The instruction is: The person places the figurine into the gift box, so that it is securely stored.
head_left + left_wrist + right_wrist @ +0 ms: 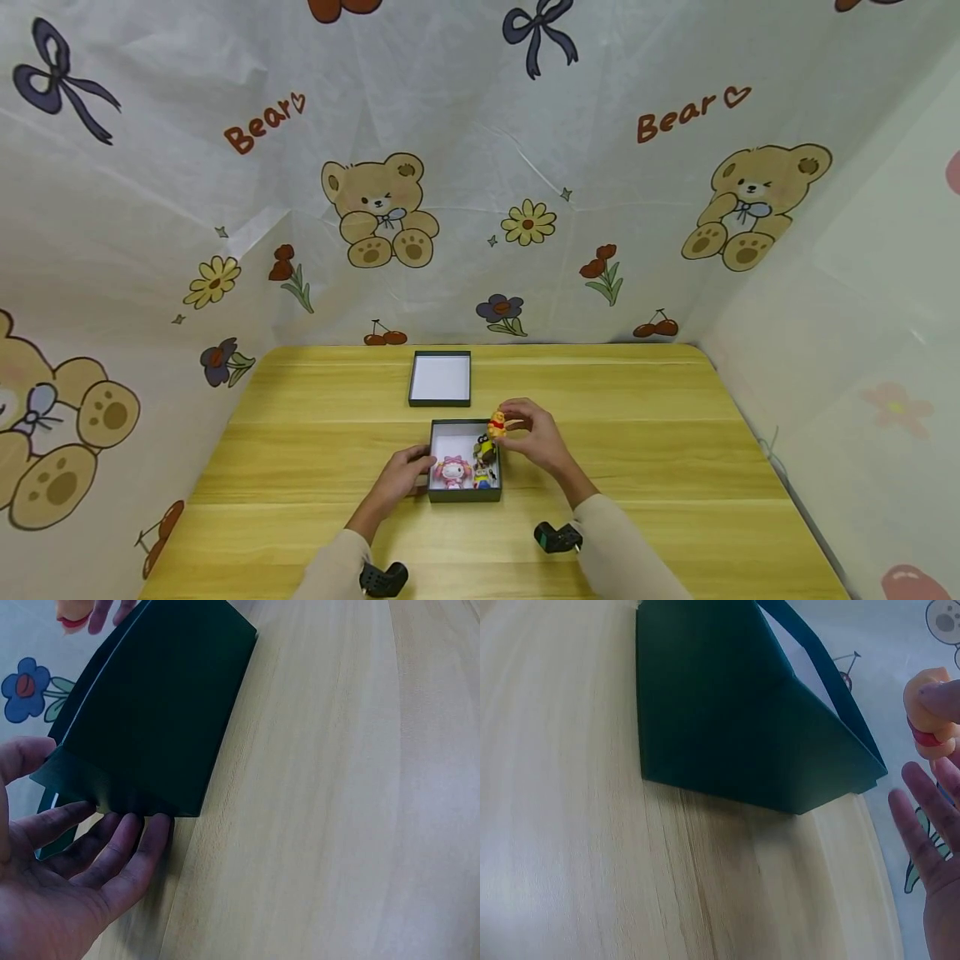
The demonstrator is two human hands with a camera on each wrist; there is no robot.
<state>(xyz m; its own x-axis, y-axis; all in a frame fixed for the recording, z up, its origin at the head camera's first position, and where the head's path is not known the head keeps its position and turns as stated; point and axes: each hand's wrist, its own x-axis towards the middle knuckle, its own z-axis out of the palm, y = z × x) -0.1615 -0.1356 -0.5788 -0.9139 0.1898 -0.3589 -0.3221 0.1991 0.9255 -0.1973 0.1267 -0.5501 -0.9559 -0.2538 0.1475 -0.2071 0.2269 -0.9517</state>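
My right hand (534, 435) pinches a small yellow-orange bear figurine (497, 424) in a red top, held up over the far right corner of a dark green box (465, 495). In the right wrist view, the thumb lies across the bear figurine (924, 712) and the other fingers spread below it. My left hand (403, 477) grips the box's left side, its thumb at the rim and its fingers against the outer wall (150, 712). Inside lie a pink-haired doll figurine (453, 472), a dark and yellow figurine (485, 450) and a yellow and blue figurine (483, 477).
Behind the box lies its lid (440, 379), white inside with a dark edge. The wooden table (637, 433) meets a white cloth (465, 125) printed with bears and flowers at its back edge. Black wrist devices (384, 579) are worn at both sleeves.
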